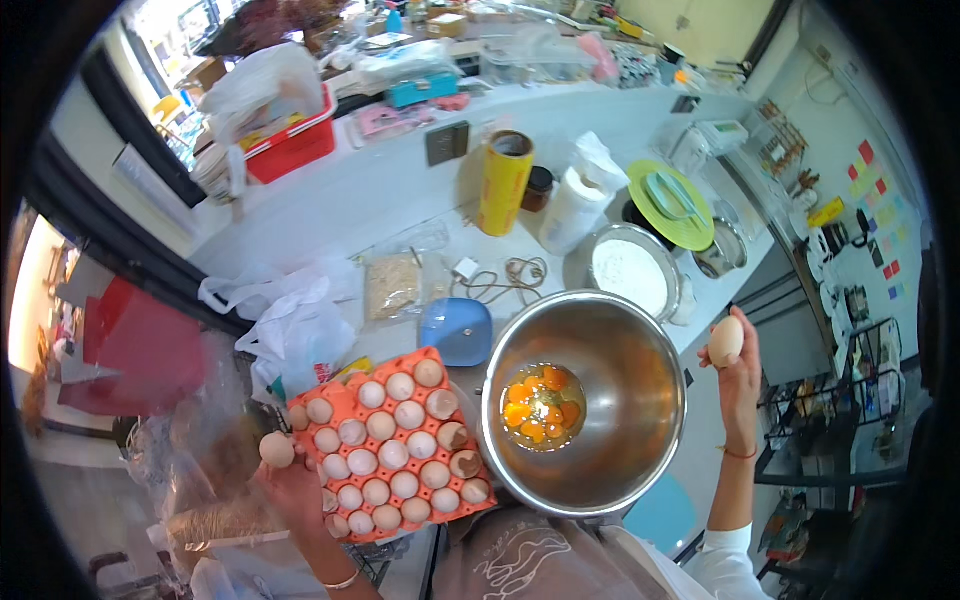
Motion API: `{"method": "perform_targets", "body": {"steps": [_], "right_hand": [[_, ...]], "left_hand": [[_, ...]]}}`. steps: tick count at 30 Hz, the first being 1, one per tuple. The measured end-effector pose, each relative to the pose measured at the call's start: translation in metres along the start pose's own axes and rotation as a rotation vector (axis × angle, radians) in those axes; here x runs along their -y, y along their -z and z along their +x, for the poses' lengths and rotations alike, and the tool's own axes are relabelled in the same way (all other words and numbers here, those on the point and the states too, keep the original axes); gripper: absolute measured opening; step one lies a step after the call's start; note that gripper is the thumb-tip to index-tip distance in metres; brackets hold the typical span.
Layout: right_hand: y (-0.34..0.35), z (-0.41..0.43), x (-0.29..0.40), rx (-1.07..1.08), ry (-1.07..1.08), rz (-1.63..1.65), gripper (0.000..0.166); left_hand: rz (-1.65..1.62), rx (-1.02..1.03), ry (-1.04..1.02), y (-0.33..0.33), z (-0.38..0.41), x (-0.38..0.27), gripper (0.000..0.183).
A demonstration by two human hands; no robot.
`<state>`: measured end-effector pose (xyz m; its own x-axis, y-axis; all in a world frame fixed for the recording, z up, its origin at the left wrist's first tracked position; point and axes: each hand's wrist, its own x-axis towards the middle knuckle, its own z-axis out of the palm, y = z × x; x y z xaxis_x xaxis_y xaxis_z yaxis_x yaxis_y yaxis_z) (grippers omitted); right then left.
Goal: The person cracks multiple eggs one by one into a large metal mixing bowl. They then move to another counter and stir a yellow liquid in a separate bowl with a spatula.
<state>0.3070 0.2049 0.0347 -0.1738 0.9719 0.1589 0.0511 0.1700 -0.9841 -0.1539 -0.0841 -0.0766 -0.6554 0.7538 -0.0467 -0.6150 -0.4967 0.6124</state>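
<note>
My left hand (289, 480) holds a brown egg (277, 450) at the left edge of an orange egg tray (352, 409). Rows of eggs fill much of the tray, some whole and some seemingly broken shells at its right side. To the tray's right stands a large stainless steel bowl (622, 375); several raw egg yolks (544, 409) lie in clear egg white at its bottom. Right of the bowl, my right hand (739, 375) is raised with another egg (726, 342) in its fingers.
Behind the steel bowl sits a bowl of white powder (630, 274). A blue lid-like object (456, 332), a cable (517, 277), a bag of grains (394, 285) and white plastic bags (296, 330) lie on the counter. Farther back stand a yellow film roll (505, 184) and paper towels (574, 210).
</note>
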Motion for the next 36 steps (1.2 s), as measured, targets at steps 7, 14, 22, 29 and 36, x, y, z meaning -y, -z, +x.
{"method": "perform_targets", "body": {"steps": [7,14,22,29,36], "right_hand": [[0.064,-0.061,-0.156,-0.110,-0.390,-0.328,0.047],[0.074,-0.102,-0.236,0.204,-0.251,-0.596,0.055],[0.058,-0.073,-0.280,0.047,-0.006,-0.893,0.076],[0.065,-0.076,-0.303,0.101,-0.026,-0.910,0.079],[0.064,-0.066,-0.300,0.121,-0.021,-0.838,0.071]], "left_hand": [[-0.249,-0.149,0.242,-0.063,-0.027,0.027,0.058],[-0.431,-0.007,0.228,-0.078,-0.046,0.018,0.064],[-0.391,-0.168,0.173,-0.048,-0.106,0.012,0.043],[-0.356,-0.182,0.226,-0.072,-0.094,0.032,0.045],[-0.186,0.000,0.345,-0.102,-0.073,0.055,0.051]]}}
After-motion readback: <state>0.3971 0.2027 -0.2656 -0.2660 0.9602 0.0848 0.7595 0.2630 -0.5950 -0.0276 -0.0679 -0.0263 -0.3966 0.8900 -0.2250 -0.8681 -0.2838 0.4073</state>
